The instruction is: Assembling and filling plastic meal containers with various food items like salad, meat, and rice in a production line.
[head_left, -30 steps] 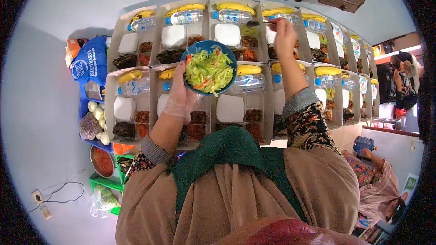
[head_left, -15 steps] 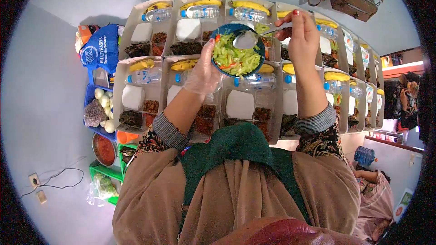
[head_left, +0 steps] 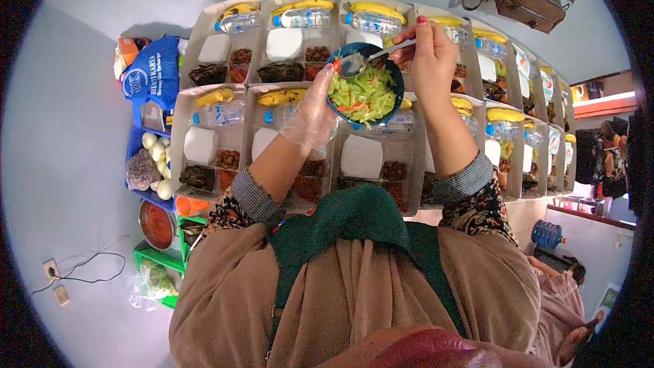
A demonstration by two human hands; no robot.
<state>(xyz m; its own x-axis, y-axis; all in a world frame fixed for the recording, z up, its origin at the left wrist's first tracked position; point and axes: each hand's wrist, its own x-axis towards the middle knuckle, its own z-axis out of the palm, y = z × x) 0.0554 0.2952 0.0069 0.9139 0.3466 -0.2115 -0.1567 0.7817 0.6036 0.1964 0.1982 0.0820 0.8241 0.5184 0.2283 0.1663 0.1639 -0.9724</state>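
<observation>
One head-mounted fisheye camera supplies the only current view. It looks steeply down from above the person's chest, so the forearms enter from the lower edge and the hands sit near frame centre, close to the lens. The left hand [head_left: 312,110] and right hand [head_left: 429,61] meet at a blue bowl [head_left: 366,92]. Rows of open meal boxes [head_left: 204,143] fill the upper half, their straight edges bending toward the rim. A dark circular border surrounds the picture.
</observation>
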